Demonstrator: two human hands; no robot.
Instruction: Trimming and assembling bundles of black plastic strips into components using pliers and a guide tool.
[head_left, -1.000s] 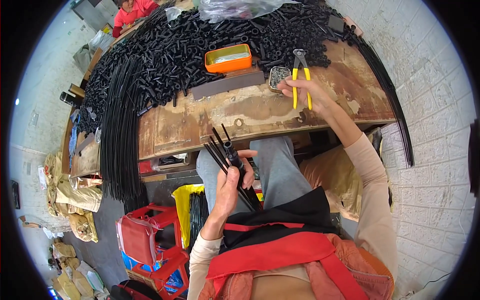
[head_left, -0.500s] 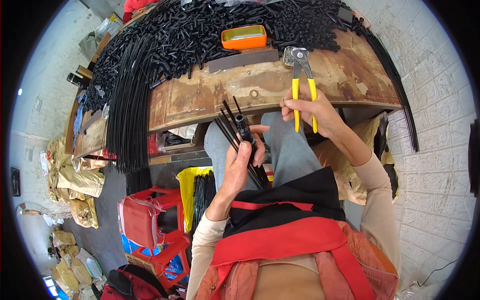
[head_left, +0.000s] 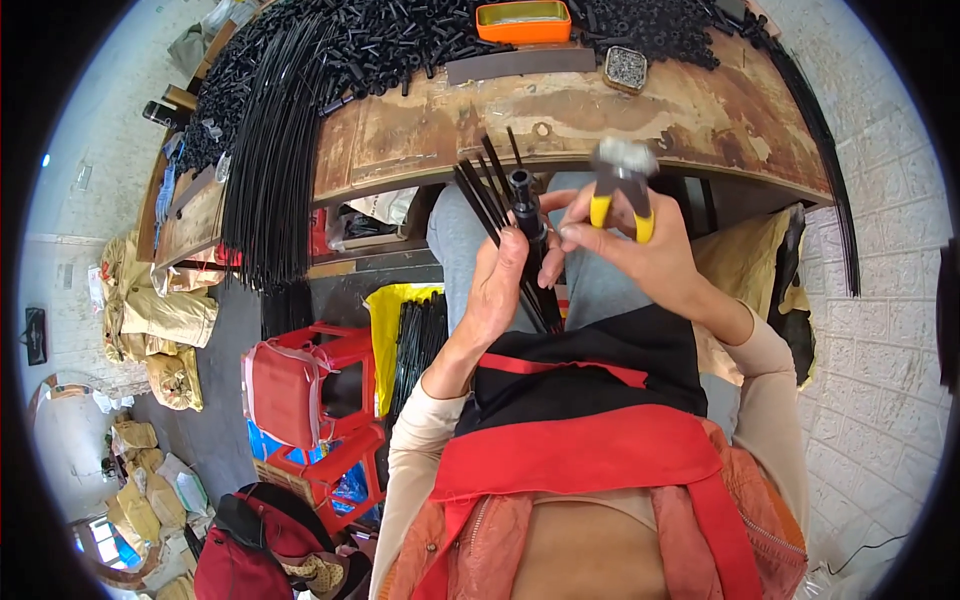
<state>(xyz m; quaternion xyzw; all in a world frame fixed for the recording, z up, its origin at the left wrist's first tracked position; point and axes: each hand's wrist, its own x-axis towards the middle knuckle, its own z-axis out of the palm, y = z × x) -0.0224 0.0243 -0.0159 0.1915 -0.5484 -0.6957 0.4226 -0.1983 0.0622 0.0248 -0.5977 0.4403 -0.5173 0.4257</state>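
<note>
My left hand [head_left: 495, 285] is closed round a bundle of thin black rods [head_left: 480, 200] and a black tubular fitting [head_left: 524, 200] with a round open end facing up. The rods stick out above and below the grip. In my right hand [head_left: 655, 255] are pliers [head_left: 648, 222] with yellow handles, their head blurred by motion. The right thumb and fingertips come close to the left fingers beside the fitting; whether they pinch a small piece or touch the fitting, I cannot tell.
On the worn wooden table [head_left: 420, 130] stand a square tin of small metal pieces [head_left: 625, 70], an orange box [head_left: 523, 24] and a grey strip [head_left: 520, 65]. A heap of black tubes [head_left: 390, 40] covers its back. Long black rods [head_left: 270, 180] hang over the edge. Red stools [head_left: 290, 395] stand at left.
My right hand has brought the pliers down from in front of the tin to beside my left hand. The pliers have tipped, with more of the handles hidden. The whole view has shifted somewhat.
</note>
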